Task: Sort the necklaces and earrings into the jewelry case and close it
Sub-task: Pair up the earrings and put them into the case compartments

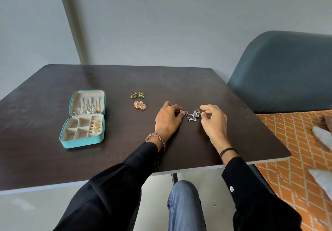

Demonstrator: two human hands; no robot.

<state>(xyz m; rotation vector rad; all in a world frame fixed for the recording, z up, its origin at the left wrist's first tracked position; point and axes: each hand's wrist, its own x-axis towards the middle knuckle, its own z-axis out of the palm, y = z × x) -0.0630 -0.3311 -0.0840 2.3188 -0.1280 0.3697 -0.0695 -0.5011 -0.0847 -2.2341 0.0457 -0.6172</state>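
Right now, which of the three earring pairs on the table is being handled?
The silver pair with white beads, pinched between the left hand and right hand. The green pair and the gold pair lie untouched, farther left toward the open case.

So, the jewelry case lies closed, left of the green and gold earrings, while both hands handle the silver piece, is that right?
No: the head view shows the jewelry case open, not closed. Otherwise yes: left of the green earrings and gold earrings, left hand and right hand on the silver piece.
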